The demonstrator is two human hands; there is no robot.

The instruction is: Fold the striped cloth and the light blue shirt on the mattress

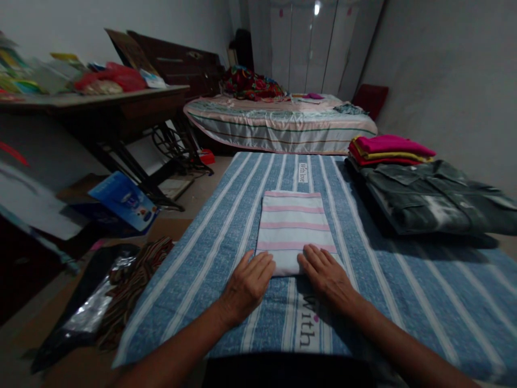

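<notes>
Folded pink-and-white striped rectangular fabric (294, 221) touched at near corners by left hand (249, 283) and right hand (329, 277).
Fabric is laid flat on blue, white-striped cloth (218, 237), extended forward from hands, long axis pointed away; neither hand is nearer. Palms are turned down, fingers outstretched, nothing gripped.

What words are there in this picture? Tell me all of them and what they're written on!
"With love": sideways, in a white patch at the far end of the blue striped cloth.
"With": bigger, also sideways, at the near end of the same cloth.
Blue box on the left: has a white mark, too blurred to read.
Packets at the far left: too blurred to read.
Folded pink-striped cloth: no words show.
</notes>
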